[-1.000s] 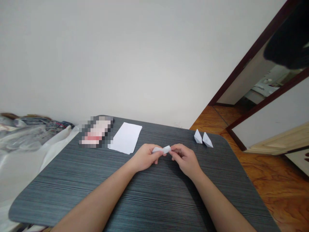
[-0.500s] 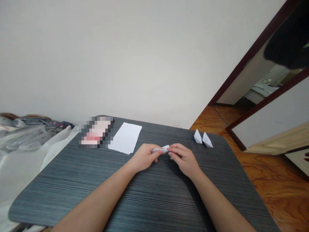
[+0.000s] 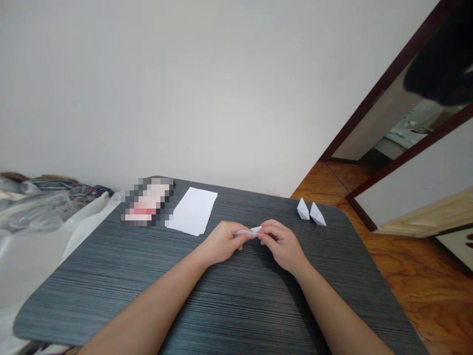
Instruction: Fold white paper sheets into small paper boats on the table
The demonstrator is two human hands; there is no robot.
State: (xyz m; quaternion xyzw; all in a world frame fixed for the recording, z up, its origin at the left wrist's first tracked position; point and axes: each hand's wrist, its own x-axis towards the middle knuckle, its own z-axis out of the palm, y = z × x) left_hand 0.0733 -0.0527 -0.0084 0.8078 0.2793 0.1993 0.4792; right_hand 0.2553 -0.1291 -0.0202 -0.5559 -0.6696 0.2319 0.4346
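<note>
A small folded piece of white paper (image 3: 250,231) is pinched between both my hands just above the dark striped table (image 3: 221,301). My left hand (image 3: 221,241) grips its left end with closed fingers. My right hand (image 3: 283,244) grips its right end, thumb and fingers pressed together over it. Most of the paper is hidden by my fingers.
A flat white sheet (image 3: 193,211) lies at the back of the table, beside a blurred-out rectangular item (image 3: 148,202). Two small folded white paper shapes (image 3: 311,212) stand near the table's far right corner. Bedding and clothes (image 3: 44,207) lie left; wooden floor and a doorway are right.
My hands have drawn closer together over the folded paper and pressed it flatter; less of it shows between my fingers than before.
</note>
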